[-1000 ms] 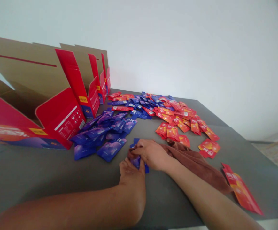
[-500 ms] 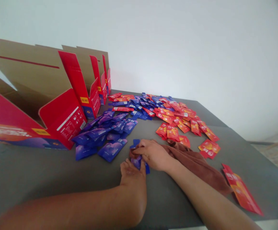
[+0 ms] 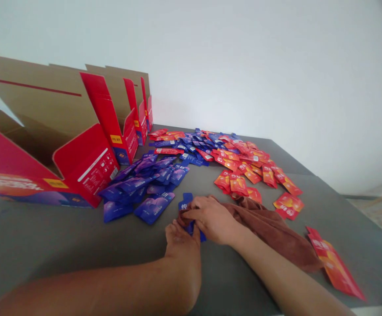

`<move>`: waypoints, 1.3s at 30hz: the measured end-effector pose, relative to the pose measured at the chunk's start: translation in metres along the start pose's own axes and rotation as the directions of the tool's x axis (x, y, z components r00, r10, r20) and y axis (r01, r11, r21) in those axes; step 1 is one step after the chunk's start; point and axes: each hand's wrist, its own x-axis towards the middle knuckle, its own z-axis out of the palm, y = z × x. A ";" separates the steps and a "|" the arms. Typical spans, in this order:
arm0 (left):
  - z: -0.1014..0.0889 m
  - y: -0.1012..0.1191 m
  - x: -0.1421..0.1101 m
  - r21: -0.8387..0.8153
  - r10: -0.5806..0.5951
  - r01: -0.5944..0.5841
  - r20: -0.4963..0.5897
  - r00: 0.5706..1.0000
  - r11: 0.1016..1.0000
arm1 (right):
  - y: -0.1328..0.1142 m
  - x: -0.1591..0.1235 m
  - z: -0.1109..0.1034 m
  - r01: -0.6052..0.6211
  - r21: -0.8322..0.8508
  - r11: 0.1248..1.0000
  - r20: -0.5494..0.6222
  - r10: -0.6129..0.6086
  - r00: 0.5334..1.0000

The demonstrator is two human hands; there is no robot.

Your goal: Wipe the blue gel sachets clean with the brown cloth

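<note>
A small blue pouch (image 3: pixel 185 199) lies flat on the grey table in front of me, its top end showing past my fingers and its middle covered. My left hand (image 3: pixel 181 239) is closed at the pouch's lower part, thumb and curled fingers pressed to it. From the right, my right hand (image 3: pixel 214 220) bunches a brown cloth (image 3: pixel 273 228) under its fingers and presses it onto the pouch's face. The rest of the cloth trails to the right beneath my right forearm. Just left of the hands is a pile of purple-blue pouches (image 3: pixel 154 208).
Open red cardboard boxes (image 3: pixel 88 175) stand in a row along the left. A mixed heap of blue and red-orange pouches (image 3: pixel 224 151) spreads at the back. One red pouch (image 3: pixel 336 263) lies near the right front edge, by the cloth's end. A white wall (image 3: pixel 243 66) is behind.
My right hand has shifted the cloth slightly over the pouch. White print near the pouch's top now shows, while its lower purple pattern is more covered. The left hand stays nearly still.
</note>
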 end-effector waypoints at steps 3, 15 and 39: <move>-0.001 -0.001 -0.001 0.015 0.015 -0.015 0.003 1.000 1.000 | 0.014 0.002 0.001 -0.112 -0.038 0.993 -0.042 0.110 0.993; -0.002 -0.001 -0.002 0.087 0.035 -0.035 -0.001 0.999 0.996 | 0.002 -0.005 0.001 0.001 0.023 1.000 -0.012 0.000 1.000; 0.000 -0.013 0.006 0.102 0.061 -0.070 0.085 0.994 0.992 | 0.023 -0.019 -0.016 -0.187 0.055 0.981 0.007 0.187 0.982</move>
